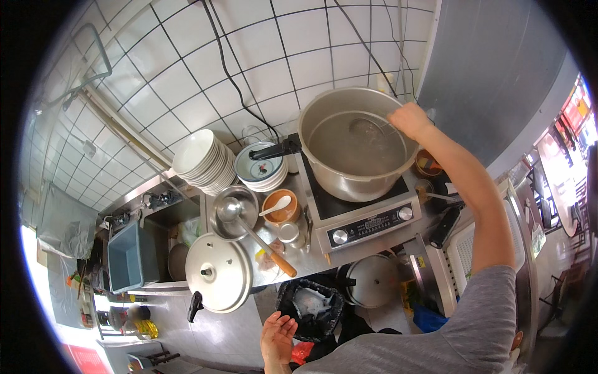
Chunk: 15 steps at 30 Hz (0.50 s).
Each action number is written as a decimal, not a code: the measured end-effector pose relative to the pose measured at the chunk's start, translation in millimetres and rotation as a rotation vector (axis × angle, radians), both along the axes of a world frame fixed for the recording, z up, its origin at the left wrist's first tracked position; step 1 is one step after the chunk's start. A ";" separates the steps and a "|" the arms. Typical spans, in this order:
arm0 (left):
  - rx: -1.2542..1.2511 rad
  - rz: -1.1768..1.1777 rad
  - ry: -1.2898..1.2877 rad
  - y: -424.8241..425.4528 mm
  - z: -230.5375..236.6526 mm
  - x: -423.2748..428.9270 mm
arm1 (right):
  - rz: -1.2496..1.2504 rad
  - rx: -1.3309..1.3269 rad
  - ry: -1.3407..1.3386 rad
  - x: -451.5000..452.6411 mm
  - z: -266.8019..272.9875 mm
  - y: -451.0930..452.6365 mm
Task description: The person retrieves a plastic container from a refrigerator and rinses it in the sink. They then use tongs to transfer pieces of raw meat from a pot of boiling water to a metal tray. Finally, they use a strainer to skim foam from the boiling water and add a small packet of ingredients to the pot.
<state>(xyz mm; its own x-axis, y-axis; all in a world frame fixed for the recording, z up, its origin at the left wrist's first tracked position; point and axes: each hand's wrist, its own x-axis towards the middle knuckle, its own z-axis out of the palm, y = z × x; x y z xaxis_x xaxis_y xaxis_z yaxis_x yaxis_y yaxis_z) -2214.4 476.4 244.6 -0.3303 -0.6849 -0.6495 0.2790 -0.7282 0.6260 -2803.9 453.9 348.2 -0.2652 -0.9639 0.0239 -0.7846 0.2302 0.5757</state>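
My right hand (411, 120) reaches over the rim of a large metal pressure-cooker pot (357, 184) and is closed around the handle of a round-headed utensil, likely a skimmer (368, 128). The skimmer's head sits partly in cloudy greyish liquid (343, 147). Beneath the pot is an induction cooker (369, 229) with two knobs and a control panel. Low in the view, my left hand (278, 334) is held palm up with fingers loosely bent and nothing in it. It is nearest to a black-lined rubbish bin (285, 301).
Left of the cooker stand stacked white plates (203, 159), patterned bowls (261, 161), a ladle (254, 233) resting in a metal bowl (219, 205), and an orange-brown bowl (287, 217) with a white spoon. A pressure-cooker lid (219, 276) overhangs the counter edge beside the sink (161, 224).
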 end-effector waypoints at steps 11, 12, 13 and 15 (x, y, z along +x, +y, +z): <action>0.011 0.038 0.049 8.8 1.4 1.7 | -0.196 -0.026 -0.454 14.4 12.3 9.3; 0.007 0.026 0.030 9.5 1.7 2.0 | -0.233 -0.039 -0.457 11.9 16.0 14.0; -0.001 0.016 0.019 10.2 1.9 2.1 | -0.241 -0.083 -0.496 9.5 19.3 19.3; -0.010 0.004 0.012 12.3 2.5 2.3 | -0.291 -0.155 -0.554 4.8 25.8 29.1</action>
<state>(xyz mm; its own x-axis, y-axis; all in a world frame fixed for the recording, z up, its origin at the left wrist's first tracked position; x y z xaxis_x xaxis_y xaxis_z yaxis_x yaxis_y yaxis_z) -2212.1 488.6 247.1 -0.3354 -0.6926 -0.6386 0.2893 -0.7209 0.6298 -2799.1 483.0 374.0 -0.5284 -0.8469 -0.0586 -0.8489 0.5265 0.0457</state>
